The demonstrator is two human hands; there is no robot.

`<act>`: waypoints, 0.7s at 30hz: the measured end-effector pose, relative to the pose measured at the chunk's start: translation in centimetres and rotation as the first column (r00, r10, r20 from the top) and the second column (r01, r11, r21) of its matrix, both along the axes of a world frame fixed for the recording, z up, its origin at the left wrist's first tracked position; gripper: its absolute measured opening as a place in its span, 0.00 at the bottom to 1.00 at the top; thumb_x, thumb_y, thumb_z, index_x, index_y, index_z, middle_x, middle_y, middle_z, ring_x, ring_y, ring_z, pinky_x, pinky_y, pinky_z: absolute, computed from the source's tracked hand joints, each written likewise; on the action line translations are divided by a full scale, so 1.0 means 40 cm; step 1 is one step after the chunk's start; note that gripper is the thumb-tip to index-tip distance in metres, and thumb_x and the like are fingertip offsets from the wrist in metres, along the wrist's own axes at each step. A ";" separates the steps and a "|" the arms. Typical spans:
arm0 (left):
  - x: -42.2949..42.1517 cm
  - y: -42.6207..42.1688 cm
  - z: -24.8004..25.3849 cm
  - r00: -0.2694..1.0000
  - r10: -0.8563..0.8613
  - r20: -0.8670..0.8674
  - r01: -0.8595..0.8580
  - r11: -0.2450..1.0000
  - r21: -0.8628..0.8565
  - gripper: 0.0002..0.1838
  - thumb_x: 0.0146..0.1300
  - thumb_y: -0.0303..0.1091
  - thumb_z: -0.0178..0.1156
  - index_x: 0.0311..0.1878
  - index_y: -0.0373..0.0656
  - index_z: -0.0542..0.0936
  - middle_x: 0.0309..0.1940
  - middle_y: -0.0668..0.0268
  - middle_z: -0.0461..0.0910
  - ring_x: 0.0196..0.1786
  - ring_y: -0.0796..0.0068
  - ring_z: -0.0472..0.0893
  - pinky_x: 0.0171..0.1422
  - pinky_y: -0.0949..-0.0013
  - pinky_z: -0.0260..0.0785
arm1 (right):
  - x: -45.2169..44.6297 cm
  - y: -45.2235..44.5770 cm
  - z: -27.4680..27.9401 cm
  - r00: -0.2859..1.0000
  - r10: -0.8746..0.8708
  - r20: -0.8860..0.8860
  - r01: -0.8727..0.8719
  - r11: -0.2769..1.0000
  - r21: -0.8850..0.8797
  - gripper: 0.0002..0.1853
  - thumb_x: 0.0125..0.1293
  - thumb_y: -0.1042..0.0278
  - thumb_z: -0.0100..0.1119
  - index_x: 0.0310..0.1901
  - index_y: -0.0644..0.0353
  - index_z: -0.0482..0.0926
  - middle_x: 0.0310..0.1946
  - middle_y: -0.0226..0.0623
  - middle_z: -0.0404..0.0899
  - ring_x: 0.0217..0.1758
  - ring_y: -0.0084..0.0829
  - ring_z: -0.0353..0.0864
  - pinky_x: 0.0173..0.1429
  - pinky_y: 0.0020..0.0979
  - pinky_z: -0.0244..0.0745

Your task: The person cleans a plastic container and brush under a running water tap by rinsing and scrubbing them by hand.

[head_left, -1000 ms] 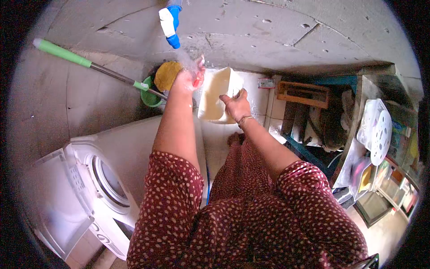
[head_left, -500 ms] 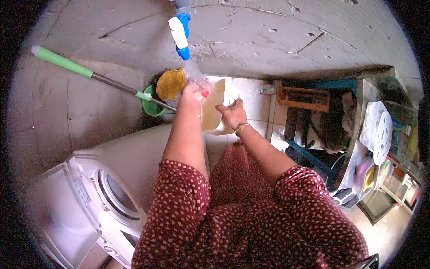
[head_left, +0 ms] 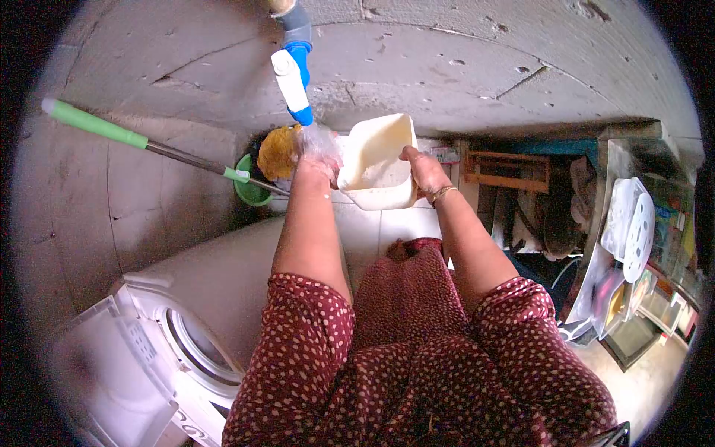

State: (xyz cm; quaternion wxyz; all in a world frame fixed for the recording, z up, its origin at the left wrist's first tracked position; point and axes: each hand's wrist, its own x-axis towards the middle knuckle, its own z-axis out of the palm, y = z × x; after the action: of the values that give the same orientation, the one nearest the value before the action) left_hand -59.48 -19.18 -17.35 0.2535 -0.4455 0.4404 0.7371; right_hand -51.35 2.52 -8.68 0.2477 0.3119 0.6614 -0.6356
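Note:
A cream plastic tub (head_left: pixel 380 200) is tilted with its opening toward me, pale wet residue inside. My right hand (head_left: pixel 427 173) grips its right wall, thumb over the rim. At the tub's left side, my left hand (head_left: pixel 319 168) is under water (head_left: pixel 320 141) running from a blue tap (head_left: pixel 301 82) with a white lever. Splashing water blurs its fingers, so their grip cannot be made out. Just left of that hand is a crumpled yellow-brown item (head_left: pixel 278 153).
A green bowl-like container (head_left: pixel 252 186) lies behind a green-handled pole (head_left: pixel 97 123) leaning at the left. A white front-loading washing machine (head_left: pixel 141 372) stands lower left. A shelf unit (head_left: pixel 596 223) with mixed items is at the right, a rough grey wall (head_left: pixel 447 67) ahead.
My right hand has closed on the tub, which is now raised and tilted. The left hand stays under the running water. The view has shifted slightly.

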 end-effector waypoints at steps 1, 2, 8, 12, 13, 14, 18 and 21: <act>-0.001 0.002 0.031 0.997 -0.071 -0.039 0.071 0.997 0.000 0.17 0.60 0.44 0.49 0.45 0.42 0.73 0.39 0.55 0.75 0.36 0.61 0.76 0.36 0.57 0.71 | -0.015 0.008 -0.021 0.997 0.059 -0.058 -0.057 0.997 0.044 0.23 0.50 0.54 0.47 0.35 0.71 0.75 0.33 0.55 0.76 0.38 0.41 0.77 0.45 0.35 0.68; -0.001 0.000 0.032 0.987 -0.149 -0.065 0.149 0.989 -0.010 0.17 0.60 0.42 0.48 0.46 0.40 0.73 0.40 0.53 0.75 0.37 0.59 0.77 0.38 0.57 0.71 | -0.027 0.016 -0.045 0.986 0.121 -0.114 -0.110 0.990 0.091 0.24 0.50 0.54 0.47 0.35 0.71 0.75 0.32 0.54 0.76 0.37 0.40 0.77 0.45 0.34 0.68; 0.050 0.027 0.139 0.974 -0.213 -0.078 0.226 0.941 0.252 0.18 0.48 0.33 0.61 0.43 0.35 0.74 0.35 0.55 0.78 0.35 0.59 0.78 0.41 0.57 0.72 | -0.089 0.018 0.032 0.949 0.313 -0.036 -0.312 0.950 0.013 0.19 0.57 0.56 0.44 0.44 0.61 0.74 0.37 0.56 0.75 0.42 0.45 0.76 0.47 0.35 0.69; 0.038 0.014 0.042 0.986 -0.166 0.005 0.162 0.970 0.183 0.18 0.50 0.33 0.58 0.45 0.36 0.72 0.36 0.55 0.77 0.37 0.60 0.77 0.42 0.55 0.71 | -0.086 0.005 0.018 0.758 0.555 -0.343 -0.272 0.746 0.607 0.21 0.60 0.56 0.46 0.44 0.67 0.73 0.37 0.52 0.73 0.45 0.50 0.71 0.54 0.38 0.62; 0.031 0.016 0.034 0.984 -0.177 0.003 0.174 0.970 0.170 0.18 0.50 0.33 0.58 0.45 0.36 0.72 0.36 0.55 0.76 0.37 0.60 0.77 0.42 0.55 0.71 | -0.064 -0.022 0.089 0.762 0.494 -0.418 -0.057 0.695 0.717 0.19 0.60 0.58 0.47 0.44 0.67 0.73 0.38 0.53 0.73 0.43 0.50 0.72 0.53 0.39 0.63; 0.021 0.017 0.027 0.981 -0.194 -0.005 0.193 0.969 0.157 0.18 0.51 0.33 0.58 0.45 0.36 0.72 0.36 0.56 0.76 0.37 0.60 0.77 0.42 0.55 0.71 | -0.036 -0.049 0.155 0.745 0.443 -0.499 0.165 0.602 0.781 0.17 0.59 0.60 0.49 0.43 0.66 0.74 0.38 0.53 0.72 0.41 0.51 0.72 0.52 0.39 0.64; -0.002 0.034 0.041 0.961 -0.276 -0.027 0.277 0.950 0.146 0.18 0.51 0.33 0.57 0.46 0.37 0.72 0.36 0.56 0.76 0.38 0.60 0.77 0.43 0.55 0.71 | 0.122 -0.189 0.197 0.719 0.260 -0.645 -0.070 0.950 0.305 0.08 0.53 0.75 0.54 0.35 0.68 0.73 0.34 0.49 0.71 0.33 0.46 0.71 0.40 0.37 0.69; -0.005 0.037 0.048 0.945 -0.326 -0.033 0.328 0.933 0.151 0.18 0.51 0.34 0.57 0.46 0.37 0.71 0.37 0.56 0.76 0.38 0.60 0.76 0.43 0.55 0.71 | 0.094 -0.225 0.137 0.677 0.258 -0.690 -0.009 0.939 0.343 0.06 0.54 0.73 0.55 0.29 0.68 0.74 0.28 0.48 0.72 0.31 0.39 0.73 0.37 0.33 0.70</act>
State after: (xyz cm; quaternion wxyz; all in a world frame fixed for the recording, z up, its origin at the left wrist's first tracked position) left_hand -59.68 -17.71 -15.44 0.4047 -0.3422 0.4507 0.7183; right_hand -47.59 -6.49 -3.20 -0.0401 0.0203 0.8176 -0.5740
